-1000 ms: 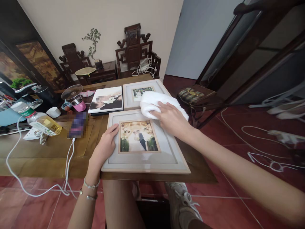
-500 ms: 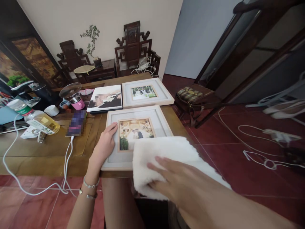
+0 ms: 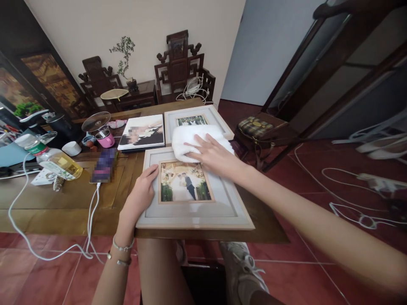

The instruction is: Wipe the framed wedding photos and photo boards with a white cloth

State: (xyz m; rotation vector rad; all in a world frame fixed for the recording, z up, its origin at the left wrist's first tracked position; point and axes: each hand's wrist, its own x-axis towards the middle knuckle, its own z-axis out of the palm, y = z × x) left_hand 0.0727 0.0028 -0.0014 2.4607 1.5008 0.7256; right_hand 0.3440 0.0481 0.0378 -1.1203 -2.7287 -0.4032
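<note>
A pale framed photo point(image 3: 229, 209) lies flat at the near edge of the wooden table point(image 3: 63, 203). My left hand point(image 3: 140, 198) rests on its left side, fingers spread flat on the mat. My right hand point(image 3: 212, 154) presses a fluffy white cloth point(image 3: 187, 137) onto the frame's far edge, fingers stretched out over it. Behind lie a second framed photo point(image 3: 219, 120), partly under the cloth, and an unframed photo print point(image 3: 143, 133).
On the table's left are a phone point(image 3: 104, 166) with a white charging cable point(image 3: 90, 224), a bottle point(image 3: 54, 161), a pink cup point(image 3: 105, 139) and a white bowl point(image 3: 71, 149). Carved wooden chairs point(image 3: 178, 67) stand behind. A bag point(image 3: 257, 127) and cables lie on the red tiled floor.
My right hand swept the cloth from the frame's far right down to its near edge, then back up to the far edge, now further left. The left hand stayed put.
</note>
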